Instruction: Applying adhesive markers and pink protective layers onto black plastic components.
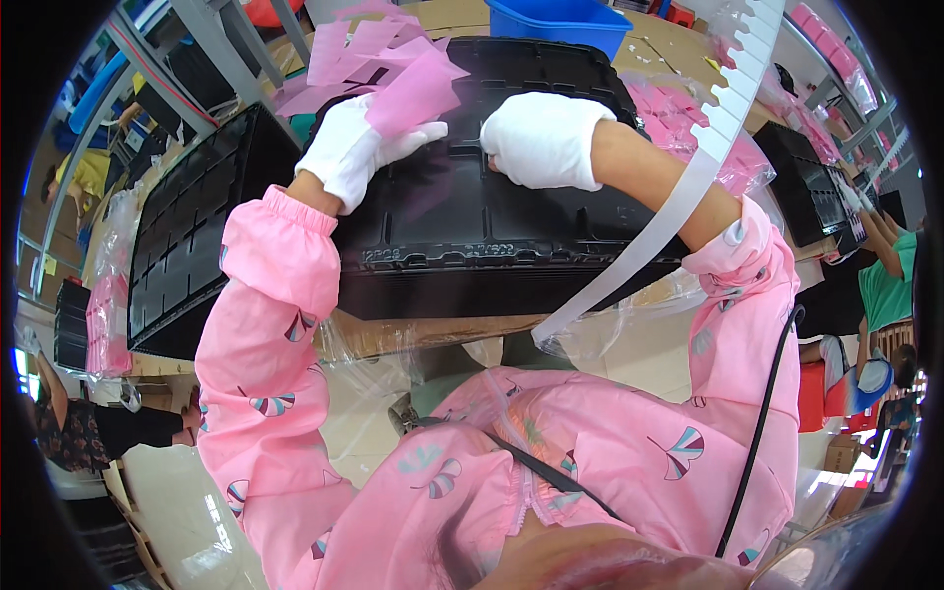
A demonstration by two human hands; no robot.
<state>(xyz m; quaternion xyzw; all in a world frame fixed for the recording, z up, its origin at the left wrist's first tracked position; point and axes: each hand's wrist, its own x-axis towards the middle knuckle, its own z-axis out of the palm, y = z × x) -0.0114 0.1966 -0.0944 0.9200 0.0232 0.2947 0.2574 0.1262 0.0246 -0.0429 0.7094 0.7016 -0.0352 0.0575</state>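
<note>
A stack of black plastic trays (433, 211) with molded compartments lies in front of me. My left hand (349, 152), in a white glove, is over the tray's left part and holds pink plastic sheets (418, 88) that stick up past its fingers. The thumb points right, over the tray. My right hand (546, 143), also gloved in white, is curled closed above the middle of the tray. Its fingertips are turned down and mostly hidden, so whatever they may pinch does not show.
More pink sheets (344, 49) lie behind my left hand. Wrapped pink packs (674, 128) sit to the right. Another black tray stack (211, 216) stands at left, a blue bin (560, 25) behind. A toothed white strip (659, 216) crosses before my right forearm. Other people work at both sides.
</note>
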